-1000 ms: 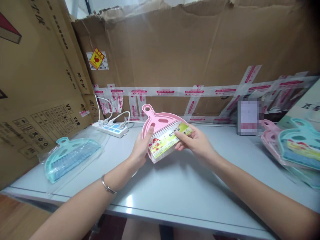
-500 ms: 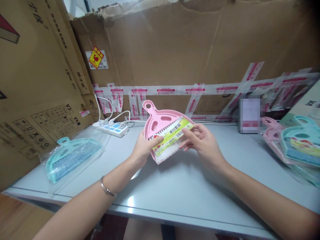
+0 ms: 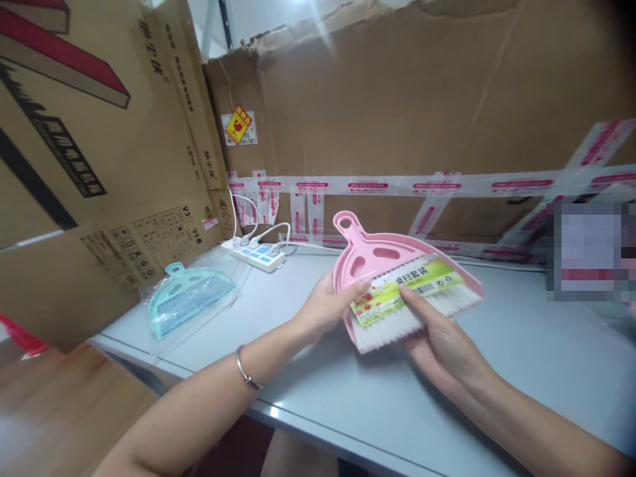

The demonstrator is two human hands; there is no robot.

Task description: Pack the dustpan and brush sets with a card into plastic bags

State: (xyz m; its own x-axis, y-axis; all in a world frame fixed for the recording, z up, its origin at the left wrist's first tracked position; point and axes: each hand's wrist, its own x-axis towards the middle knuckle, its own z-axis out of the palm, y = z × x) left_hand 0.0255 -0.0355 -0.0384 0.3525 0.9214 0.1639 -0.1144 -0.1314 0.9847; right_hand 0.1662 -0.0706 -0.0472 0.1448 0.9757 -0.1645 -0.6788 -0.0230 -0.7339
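Head view of a desk. The back carton (image 3: 387, 99) spans the top of the frame, its lower part crossed by printed tape (image 3: 368, 186). The side carton (image 3: 124, 132), with printed text and a table of marks, fills the upper left. The table (image 3: 348, 397) runs from centre left to lower right, with wooden floor (image 3: 99, 404) at lower left. The pink pan (image 3: 365, 246) is at the centre, raised and tilted, its looped handle pointing to the upper left. The left hand (image 3: 325, 308) is closed on its left side, thumb over the end of the label. The right hand (image 3: 447, 344) holds it from the lower right, thumb on the label, fingers beneath and partly hidden. The teal pan (image 3: 191, 301) lies in clear wrap (image 3: 213, 315) at centre left. A pixelated object (image 3: 591, 248), not identifiable, stands at the right edge. White bristles of the brush (image 3: 390, 332) face downward over the pink pan. The power strip (image 3: 258, 255), with plugs inserted, lies left of centre. The yellow-green label (image 3: 382, 303) crosses the brush. A red-and-yellow sticker (image 3: 238, 124) marks the back carton. A bangle (image 3: 242, 366) circles the left wrist.
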